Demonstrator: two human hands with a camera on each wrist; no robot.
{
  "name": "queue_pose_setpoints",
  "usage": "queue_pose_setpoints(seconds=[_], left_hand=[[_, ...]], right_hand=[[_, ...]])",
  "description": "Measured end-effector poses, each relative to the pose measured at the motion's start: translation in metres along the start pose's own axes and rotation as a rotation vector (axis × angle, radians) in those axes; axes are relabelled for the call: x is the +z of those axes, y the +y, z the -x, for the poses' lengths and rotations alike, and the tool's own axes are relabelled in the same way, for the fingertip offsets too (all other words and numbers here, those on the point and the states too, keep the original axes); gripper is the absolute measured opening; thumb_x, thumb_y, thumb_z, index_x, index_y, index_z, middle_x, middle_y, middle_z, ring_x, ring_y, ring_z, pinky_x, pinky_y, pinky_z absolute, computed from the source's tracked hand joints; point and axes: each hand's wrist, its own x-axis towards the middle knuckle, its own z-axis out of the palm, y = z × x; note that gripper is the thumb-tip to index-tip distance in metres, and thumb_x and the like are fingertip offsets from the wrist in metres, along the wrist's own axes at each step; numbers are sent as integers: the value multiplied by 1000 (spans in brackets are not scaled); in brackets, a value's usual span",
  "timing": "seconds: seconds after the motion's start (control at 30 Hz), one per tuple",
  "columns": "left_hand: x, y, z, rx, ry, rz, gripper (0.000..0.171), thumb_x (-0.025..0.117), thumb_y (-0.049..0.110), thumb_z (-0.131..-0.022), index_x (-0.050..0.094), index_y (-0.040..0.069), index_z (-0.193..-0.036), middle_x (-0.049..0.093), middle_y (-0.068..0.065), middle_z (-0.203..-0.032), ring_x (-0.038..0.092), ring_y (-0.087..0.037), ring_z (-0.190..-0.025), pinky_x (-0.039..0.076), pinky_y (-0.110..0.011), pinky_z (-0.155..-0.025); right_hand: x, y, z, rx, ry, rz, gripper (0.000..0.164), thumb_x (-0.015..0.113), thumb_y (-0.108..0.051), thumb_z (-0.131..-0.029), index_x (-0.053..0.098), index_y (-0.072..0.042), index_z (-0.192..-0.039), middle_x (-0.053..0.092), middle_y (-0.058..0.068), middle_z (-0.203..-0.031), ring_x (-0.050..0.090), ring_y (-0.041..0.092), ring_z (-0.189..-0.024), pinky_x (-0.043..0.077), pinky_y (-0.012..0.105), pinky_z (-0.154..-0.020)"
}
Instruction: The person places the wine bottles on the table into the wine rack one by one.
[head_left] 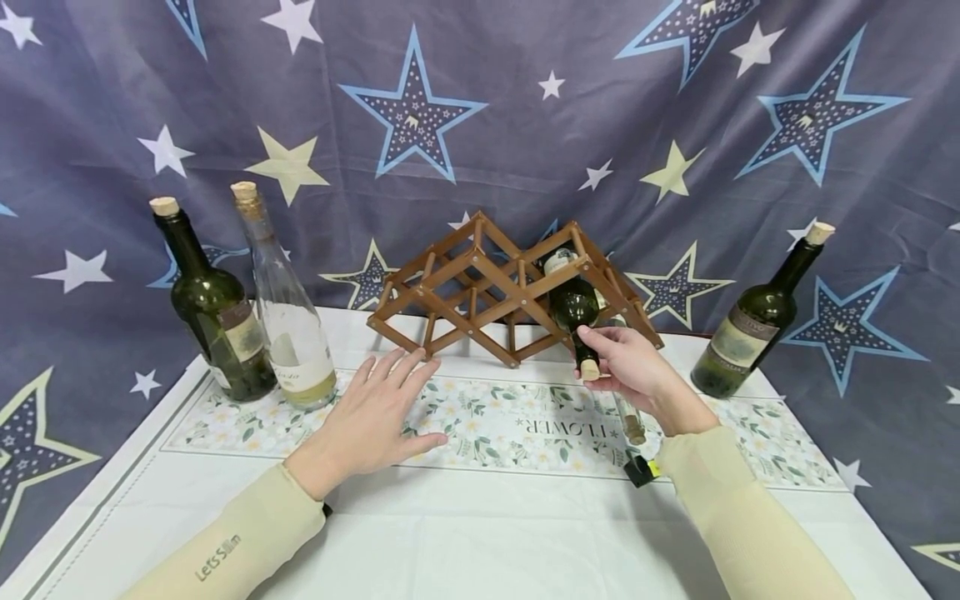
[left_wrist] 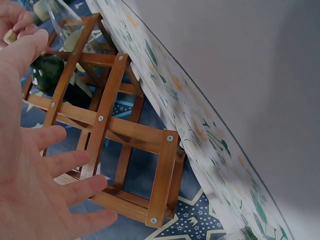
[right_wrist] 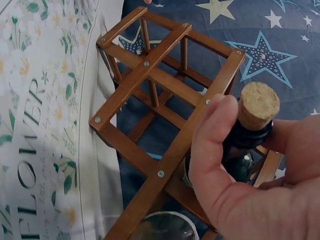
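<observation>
The right hand [head_left: 626,367] was pinching the neck of a dark green wine bottle [head_left: 573,302], which lay, cork [right_wrist: 260,105] toward the person, in the upper cell of the wooden lattice wine rack [head_left: 474,260], just ahead of that hand. The left hand [head_left: 375,417] was spread, palm down, near the front foot of the rack; I could not tell if its fingertips touched the wood.

The main danger, in my judgement, was the rack itself: its slats were joined by pivots, so a sideways push on the bottle might fold or slide it, because no hand was gripping the frame. A second clear bottle [head_left: 627,408] stuck out its neck below the right hand, and a lowered wrist could knock it. Also, the upright green bottle [head_left: 742,337] to the right of this hand could be tipped by a wide elbow.
</observation>
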Motion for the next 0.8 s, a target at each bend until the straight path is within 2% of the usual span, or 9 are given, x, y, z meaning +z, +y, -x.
queue_pose_setpoints(seconds=[0.1, 0.17, 0.3, 0.43, 0.57, 0.67, 0.8], left_hand=[[1, 0, 1, 1, 4, 4, 101, 49, 83, -82, 36, 15, -156, 35, -14, -156, 32, -40, -141, 19, -62, -112], [1, 0, 1, 0, 4, 5, 102, 49, 83, -81, 36, 16, -156, 35, -14, -156, 32, -40, -141, 20, -62, -112], [1, 0, 0, -3, -4, -8, 103, 39, 87, -82, 35, 16, -157, 35, -13, -157, 31, -39, -141, 19, -61, -113], [1, 0, 0, -4, -5, -10, 104, 35, 88, -82, 36, 16, -156, 35, -13, -157, 31, -39, -141, 19, -61, -113], [1, 0, 0, -2, 0, -9, 104, 38, 88, -82, 36, 16, -156, 35, -13, -156, 32, -39, -141, 20, -61, -113], [1, -1, 0, -1, 5, -1, 102, 44, 86, -81, 37, 16, -156, 36, -13, -156, 32, -40, -141, 19, -62, -113], [1, -1, 0, 1, 8, 3, 102, 45, 85, -82, 37, 16, -156, 36, -14, -156, 32, -40, -140, 20, -62, -112]], right_hand=[[-2, -1, 2, 12, 18, 17, 79, 54, -46, -101, 24, 3, -154, 49, 19, -125, 67, 18, -82, 57, 37, -78], [-3, -2, 5, 16, 28, 29, 80, 55, -47, -100, 23, 1, -155, 45, 16, -123, 61, 14, -77, 57, 39, -80], [-6, -4, 10, -8, 52, 101, 76, 55, -47, -100, 28, 1, -153, 42, 12, -118, 51, 13, -71, 57, 39, -78], [-10, -6, 15, -48, 76, 190, 77, 54, -48, -100, 28, 3, -151, 47, 17, -122, 59, 17, -80, 57, 39, -78], [-14, -5, 19, -86, 109, 245, 79, 55, -51, -98, 29, 3, -150, 52, 21, -123, 66, 24, -88, 57, 41, -78], [-19, -4, 22, -120, 149, 270, 76, 55, -52, -98, 34, 2, -147, 53, 21, -121, 67, 30, -92, 57, 42, -77], [-26, -2, 24, -163, 221, 333, 72, 55, -54, -97, 40, 0, -143, 55, 18, -118, 65, 35, -97, 58, 39, -73]])
